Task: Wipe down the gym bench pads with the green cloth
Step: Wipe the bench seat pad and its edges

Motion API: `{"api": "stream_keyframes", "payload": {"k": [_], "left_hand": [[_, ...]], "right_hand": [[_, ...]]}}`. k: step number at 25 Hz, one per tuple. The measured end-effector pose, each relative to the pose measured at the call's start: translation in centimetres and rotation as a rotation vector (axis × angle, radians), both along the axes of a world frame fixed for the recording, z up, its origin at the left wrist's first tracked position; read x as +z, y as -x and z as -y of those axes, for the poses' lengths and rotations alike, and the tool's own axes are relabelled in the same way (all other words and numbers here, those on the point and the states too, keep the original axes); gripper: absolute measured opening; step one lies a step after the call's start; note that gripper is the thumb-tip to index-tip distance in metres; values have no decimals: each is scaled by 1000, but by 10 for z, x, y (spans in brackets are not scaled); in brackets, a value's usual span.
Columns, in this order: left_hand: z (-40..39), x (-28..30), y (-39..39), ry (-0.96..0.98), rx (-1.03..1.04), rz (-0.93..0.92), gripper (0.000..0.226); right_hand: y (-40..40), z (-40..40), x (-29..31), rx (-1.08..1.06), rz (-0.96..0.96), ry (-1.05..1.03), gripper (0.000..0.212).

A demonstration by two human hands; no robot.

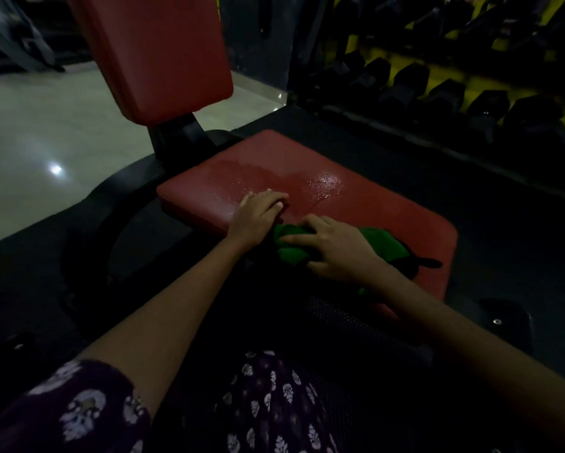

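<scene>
The red seat pad of the gym bench lies in front of me, with a wet, shiny patch on its far half. The red back pad stands tilted up behind it. My right hand grips the bunched green cloth on the near part of the seat pad. My left hand rests on the seat pad just left of the cloth, fingers curled down against the surface, holding nothing.
A black bench frame joins the two pads. A rack of dark dumbbells on yellow shelves fills the right background. Pale shiny floor lies to the left, dark rubber matting around the bench.
</scene>
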State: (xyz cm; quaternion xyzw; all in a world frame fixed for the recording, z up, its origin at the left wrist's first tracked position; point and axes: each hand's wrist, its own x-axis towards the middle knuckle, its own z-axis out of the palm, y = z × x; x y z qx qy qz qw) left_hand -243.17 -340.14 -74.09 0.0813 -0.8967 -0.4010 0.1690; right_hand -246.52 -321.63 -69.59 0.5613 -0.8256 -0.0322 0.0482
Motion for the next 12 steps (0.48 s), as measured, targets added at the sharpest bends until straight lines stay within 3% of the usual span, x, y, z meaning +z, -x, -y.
{"api": "stream_keyframes", "payload": {"k": [2,4,6,9,12], "left_hand": [[5,11,-4,-211,40,-34,33],[19,15,-7,13,222,41,37],[32,11,-11,296,432,199,53],[30,2,-8,356,576,333,75],[29,-2,-2,392,602,308,81]], "right_hand": [[-5,4,0,-6,-4,-19,57],[6,-6,-1,-31,-18,-9,56],[38,-6,2,-275,-5,7,52],[74,13,5,-539,70,104,46],[51,29,0,-408,46,109,49]]}}
